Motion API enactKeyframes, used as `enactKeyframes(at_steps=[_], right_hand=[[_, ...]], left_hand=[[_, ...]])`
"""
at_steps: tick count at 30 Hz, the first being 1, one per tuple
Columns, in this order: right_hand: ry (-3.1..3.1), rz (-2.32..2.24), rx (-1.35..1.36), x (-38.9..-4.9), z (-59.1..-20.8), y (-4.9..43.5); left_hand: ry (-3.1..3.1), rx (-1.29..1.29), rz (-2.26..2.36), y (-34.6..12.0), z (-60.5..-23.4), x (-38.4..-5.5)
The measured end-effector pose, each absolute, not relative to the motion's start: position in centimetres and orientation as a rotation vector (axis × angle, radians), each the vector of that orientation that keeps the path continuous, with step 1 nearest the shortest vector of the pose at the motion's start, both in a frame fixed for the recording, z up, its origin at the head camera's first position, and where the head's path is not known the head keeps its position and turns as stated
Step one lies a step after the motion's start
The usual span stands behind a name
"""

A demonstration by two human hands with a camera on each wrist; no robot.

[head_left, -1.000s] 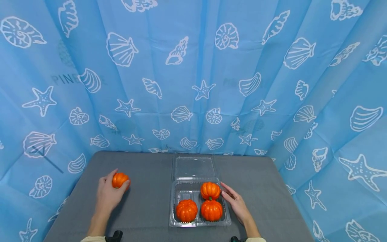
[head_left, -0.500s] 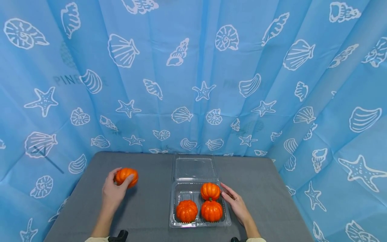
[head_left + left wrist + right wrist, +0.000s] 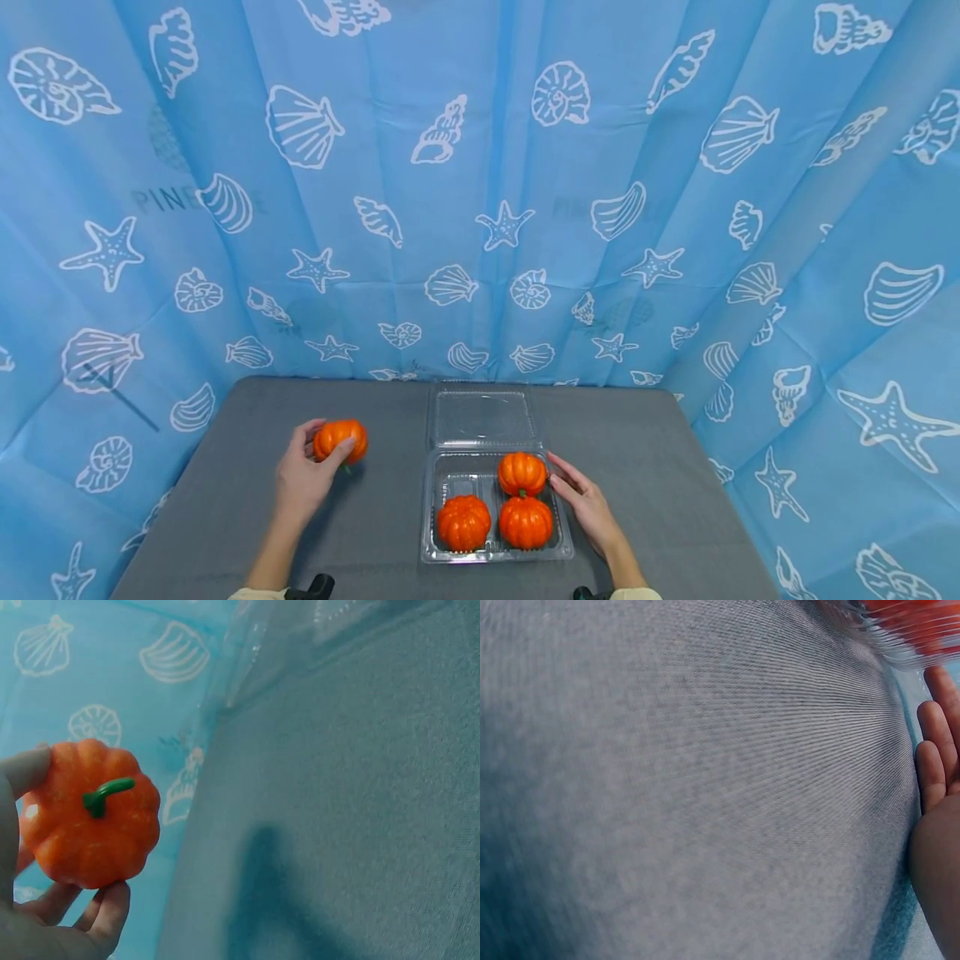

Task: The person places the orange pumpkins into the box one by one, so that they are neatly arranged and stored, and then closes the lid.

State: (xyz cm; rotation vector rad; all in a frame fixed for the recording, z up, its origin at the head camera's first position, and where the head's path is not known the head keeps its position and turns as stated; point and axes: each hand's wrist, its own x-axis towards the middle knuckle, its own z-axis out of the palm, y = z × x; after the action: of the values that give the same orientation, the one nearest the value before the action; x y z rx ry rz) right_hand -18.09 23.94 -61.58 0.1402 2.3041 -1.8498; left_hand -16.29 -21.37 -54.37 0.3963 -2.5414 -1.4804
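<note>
Left hand [image 3: 300, 482] grasps an orange pumpkin [image 3: 339, 440] between thumb and fingers, above the table [image 3: 367, 542], left of a clear plastic container [image 3: 459, 483]. Green stem visible in left wrist view. Right hand [image 3: 594, 510] released: fingers extended, fingertips at the container's right edge. Inside container: near-left pumpkin [image 3: 463, 523], near-right pumpkin [image 3: 526, 525], far-right pumpkin [image 3: 522, 472]. Clear lid [image 3: 483, 417] lies folded back on the far side. Backdrop: blue shell-print curtain [image 3: 465, 192].
</note>
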Motion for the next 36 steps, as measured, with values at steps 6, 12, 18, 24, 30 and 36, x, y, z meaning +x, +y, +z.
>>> enactKeyframes(at_steps=[6,12,18,24,30,36], right_hand=[[2.31,-1.851,0.141,-18.0,-61.5,24.0],[2.311,-1.849,0.151,-17.9,-61.6,24.0],[2.309,-1.852,0.164,-17.9,-61.7,23.9],[2.297,-1.862,0.17,-17.9,-61.8,23.9],[2.319,-1.842,0.163,-18.0,-61.7,23.9],[2.342,-1.83,0.143,-18.1,-61.7,24.0]], left_hand=[[-2.554,0.313,-1.428,-20.4,-54.4,-16.4],[-2.536,0.331,-1.488,-19.4,-54.2,-16.6],[-2.514,0.318,-1.487,-18.4,-53.9,-16.6],[-2.476,0.215,-1.487,-17.4,-54.4,-17.0],[-2.456,0.152,-1.509,-15.9,-54.5,-17.4],[-2.406,0.085,-1.536,-14.3,-54.9,-17.8]])
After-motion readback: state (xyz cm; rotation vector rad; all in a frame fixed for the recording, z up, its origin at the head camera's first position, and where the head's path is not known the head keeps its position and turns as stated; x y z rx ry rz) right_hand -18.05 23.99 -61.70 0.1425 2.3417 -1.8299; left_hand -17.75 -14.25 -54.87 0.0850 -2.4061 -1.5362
